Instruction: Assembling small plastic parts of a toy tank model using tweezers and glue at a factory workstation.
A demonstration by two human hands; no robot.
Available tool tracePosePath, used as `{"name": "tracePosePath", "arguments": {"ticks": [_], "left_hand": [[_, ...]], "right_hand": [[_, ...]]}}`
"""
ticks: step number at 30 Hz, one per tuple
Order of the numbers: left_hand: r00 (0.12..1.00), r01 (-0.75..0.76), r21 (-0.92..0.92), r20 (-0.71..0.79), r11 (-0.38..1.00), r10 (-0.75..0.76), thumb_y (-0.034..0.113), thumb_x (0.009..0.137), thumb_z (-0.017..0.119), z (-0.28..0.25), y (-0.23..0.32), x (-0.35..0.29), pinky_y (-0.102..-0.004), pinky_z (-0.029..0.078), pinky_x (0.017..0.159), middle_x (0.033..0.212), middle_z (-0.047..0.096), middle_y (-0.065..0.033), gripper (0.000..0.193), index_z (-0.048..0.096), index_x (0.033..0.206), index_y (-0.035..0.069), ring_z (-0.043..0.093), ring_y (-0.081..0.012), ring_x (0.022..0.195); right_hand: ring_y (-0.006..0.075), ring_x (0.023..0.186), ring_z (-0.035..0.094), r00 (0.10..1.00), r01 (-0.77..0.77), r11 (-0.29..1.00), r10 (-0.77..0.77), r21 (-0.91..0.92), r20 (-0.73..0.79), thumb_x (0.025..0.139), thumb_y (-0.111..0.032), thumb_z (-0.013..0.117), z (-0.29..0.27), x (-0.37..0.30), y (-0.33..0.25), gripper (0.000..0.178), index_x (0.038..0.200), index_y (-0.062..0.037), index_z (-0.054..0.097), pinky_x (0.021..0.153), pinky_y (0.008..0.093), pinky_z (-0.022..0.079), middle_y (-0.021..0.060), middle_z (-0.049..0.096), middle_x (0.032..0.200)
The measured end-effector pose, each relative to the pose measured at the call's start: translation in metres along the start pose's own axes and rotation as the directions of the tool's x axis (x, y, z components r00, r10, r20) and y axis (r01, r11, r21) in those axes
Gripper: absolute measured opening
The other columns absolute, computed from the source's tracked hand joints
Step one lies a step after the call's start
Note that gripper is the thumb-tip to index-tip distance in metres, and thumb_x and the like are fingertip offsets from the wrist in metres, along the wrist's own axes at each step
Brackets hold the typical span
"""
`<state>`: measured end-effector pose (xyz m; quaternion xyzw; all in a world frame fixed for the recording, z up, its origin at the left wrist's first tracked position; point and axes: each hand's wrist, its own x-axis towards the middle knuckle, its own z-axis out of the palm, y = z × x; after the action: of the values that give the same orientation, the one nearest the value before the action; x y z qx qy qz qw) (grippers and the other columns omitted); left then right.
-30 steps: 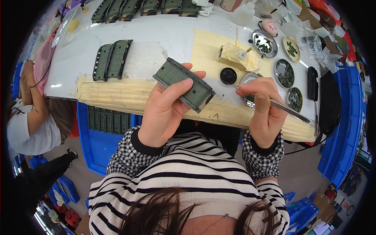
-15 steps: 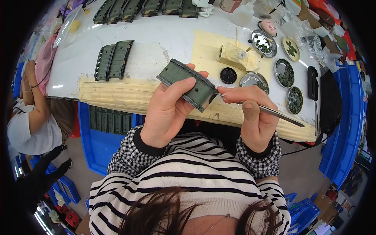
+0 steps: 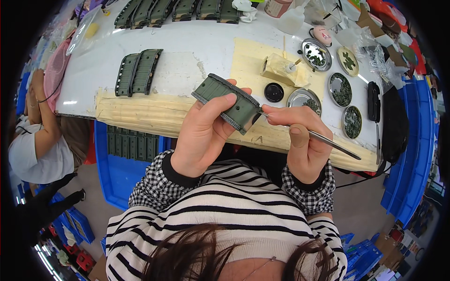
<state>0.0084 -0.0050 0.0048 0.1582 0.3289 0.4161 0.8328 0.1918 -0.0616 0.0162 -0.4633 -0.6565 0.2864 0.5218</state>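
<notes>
Above the padded table edge, my left hand [image 3: 200, 126] grips a green ribbed panel [image 3: 234, 106], thumb on its face and fingers underneath. The panel is slightly curved, with toothed grey strips along its long edges and a brown-and-black patch at its right end. My right hand [image 3: 309, 140] is closed around slim metal tweezers [image 3: 335, 145]. Their tip meets the panel's right corner; whether a small piece is between the points cannot be made out. Two similar green panels [image 3: 138, 72] lie side by side on the table to the left.
Metal dishes [image 3: 340, 89] of small dark green pieces stand at the right, near a black round lid [image 3: 273, 92] and a paper-wrapped block [image 3: 280, 70]. More panels [image 3: 183, 10] line the back. A blue bin [image 3: 110, 178] holds green parts below. Another person [image 3: 40, 145] sits at left.
The panel and both hands have shifted very slightly, with the tweezers' rear end a little lower and further left. Both grips stay the same.
</notes>
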Motion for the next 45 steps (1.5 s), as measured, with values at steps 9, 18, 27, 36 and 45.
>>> {"name": "tracePosePath", "arguments": {"ticks": [9, 18, 27, 36, 45], "left_hand": [[1.0, -0.013, -0.02, -0.019, 1.0, 0.013, 0.008, 0.091, 0.058, 0.001, -0.002, -0.001, -0.0315, 0.055, 0.085, 0.118, 0.059, -0.0158, 0.033, 0.046, 0.122, 0.003, 0.062, -0.0179, 0.102], [0.999, -0.043, -0.034, 0.002, 0.998, 0.043, 0.009, 0.092, 0.057, -0.001, -0.008, -0.002, -0.0335, 0.054, 0.087, 0.12, 0.057, -0.0168, 0.04, 0.04, 0.128, 0.003, 0.061, -0.0194, 0.105], [0.997, -0.017, -0.085, 0.074, 0.996, 0.023, 0.011, 0.093, 0.056, -0.001, -0.008, -0.002, -0.0352, 0.054, 0.087, 0.122, 0.057, -0.0172, 0.039, 0.042, 0.128, 0.003, 0.061, -0.0211, 0.105], [0.996, -0.01, -0.088, 0.085, 0.996, 0.017, 0.011, 0.093, 0.055, -0.001, -0.009, -0.003, -0.0357, 0.054, 0.088, 0.123, 0.056, -0.0166, 0.037, 0.044, 0.127, 0.004, 0.061, -0.0209, 0.105], [0.995, -0.023, -0.149, 0.095, 0.989, 0.038, 0.012, 0.094, 0.054, 0.0, -0.015, -0.003, -0.0351, 0.054, 0.09, 0.125, 0.055, -0.0165, 0.037, 0.042, 0.129, 0.005, 0.06, -0.0201, 0.107]], "right_hand": [[0.0251, 0.082, 0.068, 0.998, 0.061, 0.995, -0.061, -0.083, 0.0, 0.086, 0.001, 0.062, 0.005, -0.001, 0.0, 0.013, 0.098, 0.0041, 0.067, 0.071, 0.0288, 0.052, 0.0183, 0.07, 0.097], [0.0291, 0.092, 0.069, 0.995, 0.078, 0.982, -0.087, -0.17, -0.05, 0.088, -0.001, 0.062, 0.011, -0.008, -0.002, 0.011, 0.096, 0.0054, 0.066, 0.076, 0.0312, 0.054, 0.0185, 0.069, 0.095], [0.0321, 0.096, 0.068, 0.985, 0.163, 0.978, -0.168, -0.128, -0.033, 0.088, -0.004, 0.062, 0.006, -0.011, -0.004, 0.017, 0.103, 0.0041, 0.064, 0.08, 0.034, 0.054, 0.0208, 0.068, 0.1], [0.0318, 0.098, 0.067, 0.989, 0.146, 0.973, -0.149, -0.179, -0.008, 0.083, 0.002, 0.062, 0.005, -0.013, -0.01, 0.024, 0.106, 0.0025, 0.064, 0.083, 0.0335, 0.054, 0.0218, 0.067, 0.106], [0.0322, 0.098, 0.067, 0.978, 0.185, 0.952, -0.203, -0.244, -0.047, 0.089, -0.004, 0.059, 0.009, -0.017, -0.007, 0.018, 0.105, 0.0049, 0.063, 0.081, 0.0337, 0.055, 0.0226, 0.066, 0.104]]}}
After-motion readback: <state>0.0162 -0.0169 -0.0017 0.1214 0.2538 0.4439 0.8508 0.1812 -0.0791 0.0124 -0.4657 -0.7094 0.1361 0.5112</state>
